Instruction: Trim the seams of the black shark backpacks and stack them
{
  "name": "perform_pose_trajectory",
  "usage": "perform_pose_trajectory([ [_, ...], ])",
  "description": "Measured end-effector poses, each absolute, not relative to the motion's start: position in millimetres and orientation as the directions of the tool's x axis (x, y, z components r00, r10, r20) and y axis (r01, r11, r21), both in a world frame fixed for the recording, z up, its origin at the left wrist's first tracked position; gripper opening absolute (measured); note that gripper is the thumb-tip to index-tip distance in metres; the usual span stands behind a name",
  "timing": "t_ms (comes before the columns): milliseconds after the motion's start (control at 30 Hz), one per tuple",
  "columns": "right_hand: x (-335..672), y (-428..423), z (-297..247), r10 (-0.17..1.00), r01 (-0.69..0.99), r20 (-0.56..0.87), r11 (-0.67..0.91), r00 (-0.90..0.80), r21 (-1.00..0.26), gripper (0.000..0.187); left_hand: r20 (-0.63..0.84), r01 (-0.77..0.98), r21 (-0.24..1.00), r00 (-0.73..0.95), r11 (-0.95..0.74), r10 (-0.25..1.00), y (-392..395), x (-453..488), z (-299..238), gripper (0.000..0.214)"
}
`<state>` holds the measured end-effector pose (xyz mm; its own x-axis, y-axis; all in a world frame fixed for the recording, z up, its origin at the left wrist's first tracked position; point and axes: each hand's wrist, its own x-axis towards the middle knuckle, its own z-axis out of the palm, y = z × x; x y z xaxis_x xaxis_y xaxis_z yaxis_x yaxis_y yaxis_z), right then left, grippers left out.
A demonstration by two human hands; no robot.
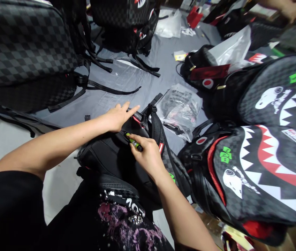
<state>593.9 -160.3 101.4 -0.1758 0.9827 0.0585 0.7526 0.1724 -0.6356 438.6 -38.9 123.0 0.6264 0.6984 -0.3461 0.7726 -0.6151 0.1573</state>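
Note:
A black backpack lies across my lap and the table's front edge, its plain padded side facing up. My right hand is closed around a small yellow-green and black tool, with its tip against the backpack near the top. What kind of tool it is I cannot make out. Just left of it, my left hand rests on the backpack's upper edge with fingers spread. Beside my hands run a padded shoulder strap with a small red label and a buckle. A red-edged opening shows under the left fingers.
Shark-mouth backpacks are stacked close on the right. A checkered backpack stands at the left, another behind it. A clear plastic bag lies on the grey table cover. Another person's arm shows at the top right.

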Motion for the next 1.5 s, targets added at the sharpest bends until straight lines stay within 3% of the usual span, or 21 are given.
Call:
perform_pose_trajectory([
  [200,591,-163,99,0.988,0.762,0.057,0.145,-0.142,-0.631,0.033,-0.320,0.764,0.130,0.636,-0.632,0.702,-38,437,120,0.111],
  [400,585,-157,95,0.985,0.660,0.089,0.168,-0.151,-0.732,0.032,-0.362,0.767,0.113,0.624,-0.632,0.692,-38,438,125,0.111],
  [633,584,-163,104,0.995,0.778,0.044,0.099,-0.091,-0.621,0.032,-0.369,0.766,0.099,0.621,-0.635,0.692,-38,440,130,0.107],
  [900,582,-162,103,0.996,0.762,0.043,0.086,-0.076,-0.641,0.030,-0.358,0.766,0.106,0.624,-0.634,0.695,-39,438,128,0.107],
  [1233,578,-160,110,0.996,0.708,-0.074,-0.012,-0.057,-0.706,0.028,-0.341,0.765,0.111,0.629,-0.634,0.699,-39,437,125,0.107],
  [1300,588,-162,121,0.998,0.695,-0.029,0.021,-0.060,-0.719,0.023,-0.328,0.767,0.118,0.630,-0.631,0.704,-39,436,125,0.105],
  [1367,607,-165,135,0.991,0.643,0.123,0.128,-0.053,-0.755,0.020,-0.325,0.767,0.133,0.632,-0.628,0.703,-38,435,124,0.106],
  [1433,634,-165,145,0.946,0.618,0.318,0.216,0.059,-0.756,0.022,-0.325,0.769,0.146,0.632,-0.623,0.704,-38,435,124,0.106],
  [1500,665,-156,146,0.885,0.726,0.409,0.129,0.224,-0.676,0.028,-0.325,0.769,0.151,0.632,-0.621,0.704,-37,435,123,0.107],
])
